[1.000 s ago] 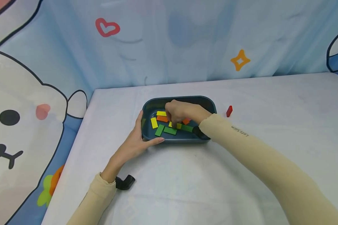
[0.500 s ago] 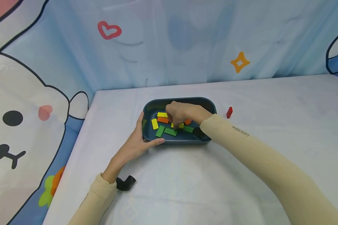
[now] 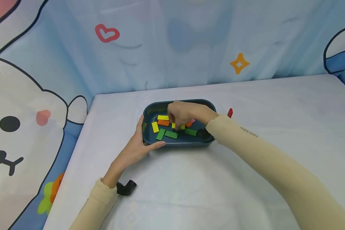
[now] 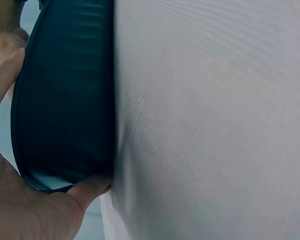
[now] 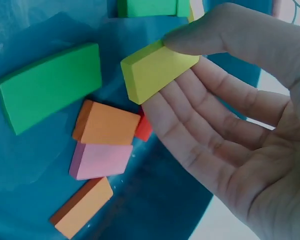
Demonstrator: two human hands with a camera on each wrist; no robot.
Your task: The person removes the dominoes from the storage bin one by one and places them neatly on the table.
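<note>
Lifted since earlier, yellow block (image 5: 157, 70) sits pinched in right hand (image 3: 181, 113); left hand (image 3: 138, 145) clasps tray (image 3: 149, 110) on white tablecloth (image 3: 247, 179).

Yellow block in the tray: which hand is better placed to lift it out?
Right. The right hand already pinches the yellow block between thumb and fingers inside the tray. The left hand grips the tray's near-left corner from outside, probably steadying it.
</note>
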